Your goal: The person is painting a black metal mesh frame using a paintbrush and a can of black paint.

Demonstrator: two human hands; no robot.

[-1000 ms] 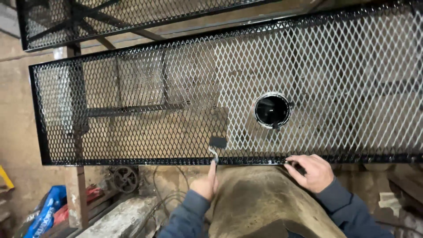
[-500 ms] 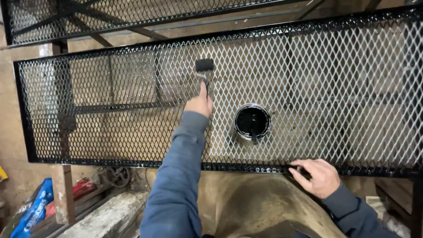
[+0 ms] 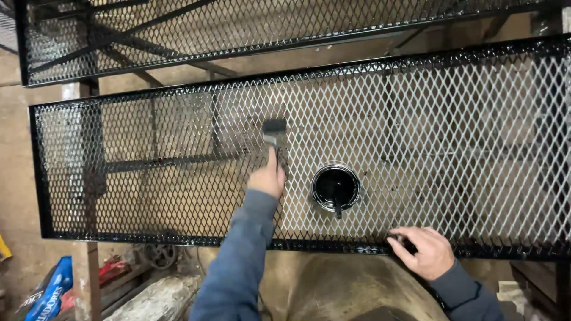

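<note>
- A long metal mesh panel (image 3: 452,119) with a black frame stretches across the scene from left to right; its left part looks dark and glossy, its right part pale.
- A second mesh panel (image 3: 178,30) of the same kind lies farther away, along the top of the view.
- A post (image 3: 89,279) stands under the near left corner of the big panel.
- A blue bag (image 3: 47,294) lies on the floor at the near left, beside some red items too small to tell.
- A round can of black paint (image 3: 335,187) sits on the mesh near the middle, just right of the left hand.
- The right hand (image 3: 425,249) grips the near edge of the panel's frame, fingers curled over the black rim, well right of the can.
- The left hand (image 3: 267,175) is closed around the handle of a small paint roller, arm stretched out over the mesh.
- The small paint roller (image 3: 275,126) has its dark head pressed on the mesh, just beyond the left hand and to the far left of the can.
</note>
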